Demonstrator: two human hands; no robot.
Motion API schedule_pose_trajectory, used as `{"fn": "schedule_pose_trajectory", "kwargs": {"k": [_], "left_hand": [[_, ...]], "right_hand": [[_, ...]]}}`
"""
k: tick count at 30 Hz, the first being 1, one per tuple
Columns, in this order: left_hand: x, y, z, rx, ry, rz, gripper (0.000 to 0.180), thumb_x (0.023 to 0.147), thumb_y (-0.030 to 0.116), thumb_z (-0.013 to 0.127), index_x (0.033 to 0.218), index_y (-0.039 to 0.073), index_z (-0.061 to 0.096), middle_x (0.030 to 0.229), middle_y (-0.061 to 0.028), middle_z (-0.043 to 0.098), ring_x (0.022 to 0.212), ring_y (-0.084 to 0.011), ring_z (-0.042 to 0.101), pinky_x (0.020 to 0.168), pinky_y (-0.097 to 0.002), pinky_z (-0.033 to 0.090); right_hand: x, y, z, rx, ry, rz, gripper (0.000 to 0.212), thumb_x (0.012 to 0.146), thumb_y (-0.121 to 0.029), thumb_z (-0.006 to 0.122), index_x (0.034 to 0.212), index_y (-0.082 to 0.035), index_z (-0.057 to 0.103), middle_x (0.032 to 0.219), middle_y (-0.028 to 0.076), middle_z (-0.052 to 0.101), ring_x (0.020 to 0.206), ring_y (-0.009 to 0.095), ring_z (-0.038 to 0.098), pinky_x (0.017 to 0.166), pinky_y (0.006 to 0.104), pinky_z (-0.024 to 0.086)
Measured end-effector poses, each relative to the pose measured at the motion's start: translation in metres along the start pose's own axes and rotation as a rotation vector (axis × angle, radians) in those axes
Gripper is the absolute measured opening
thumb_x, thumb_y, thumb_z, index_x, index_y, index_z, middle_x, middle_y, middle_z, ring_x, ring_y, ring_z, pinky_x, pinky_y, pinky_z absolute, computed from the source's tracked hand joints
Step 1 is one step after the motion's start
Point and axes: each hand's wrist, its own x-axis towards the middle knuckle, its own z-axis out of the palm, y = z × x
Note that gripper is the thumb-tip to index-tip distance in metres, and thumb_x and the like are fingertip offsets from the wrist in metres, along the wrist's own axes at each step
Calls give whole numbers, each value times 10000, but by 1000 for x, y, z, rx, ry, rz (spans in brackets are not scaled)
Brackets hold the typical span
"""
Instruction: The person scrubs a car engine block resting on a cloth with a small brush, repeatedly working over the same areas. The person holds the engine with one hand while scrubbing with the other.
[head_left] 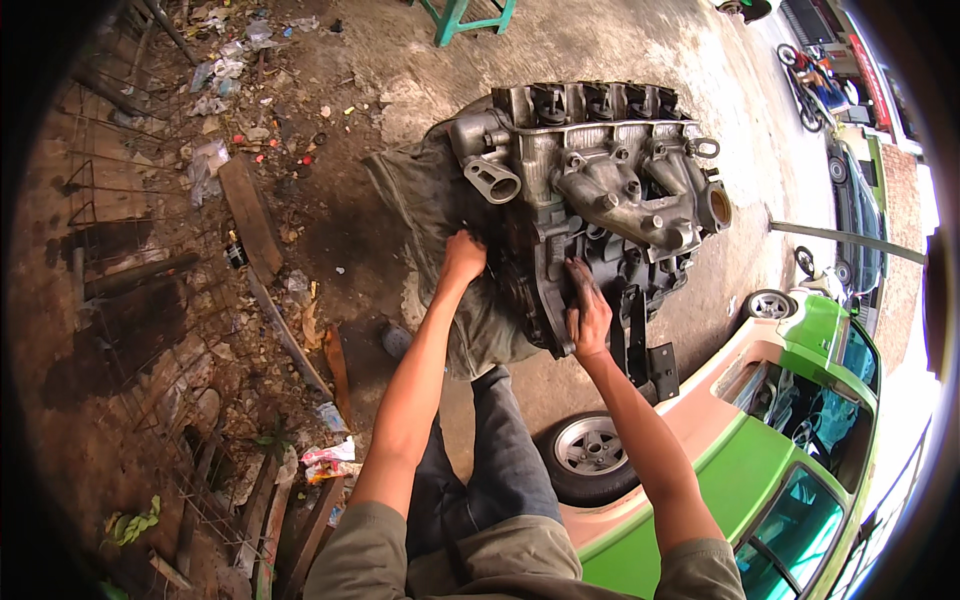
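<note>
A greasy metal car engine (560,220) stands on the ground in front of me, with a cast manifold (625,195) on its upper right side. Beneath its left part lies a crumpled grey-green cloth (400,190). My left hand (464,258) is curled at the engine's dark left edge, closed; whatever its fingers grip is hidden. My right hand (590,310) rests against the near side of the block below the manifold. Its darkened fingers are stretched out along the metal, and I see nothing held in it.
To the right a green and pink car (690,480) is parked close by, its wheel (588,447) near my right arm. Rubbish, planks (250,215) and wire mesh cover the left ground. A green stool (462,18) stands at the far end; a motorcycle (808,88) is beyond.
</note>
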Motion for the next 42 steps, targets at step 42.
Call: {"fn": "schedule_pose_trajectory", "kwargs": {"k": [42], "left_hand": [[-32, -7, -4, -47, 393, 43, 261, 936, 158, 555, 838, -48, 682, 831, -293, 664, 863, -482, 643, 746, -543, 490]], "right_hand": [[0, -1, -2, 22, 0, -31, 687, 764, -78, 474, 1450, -62, 481, 1423, 228, 519, 1289, 402, 527, 1081, 424, 428]]}}
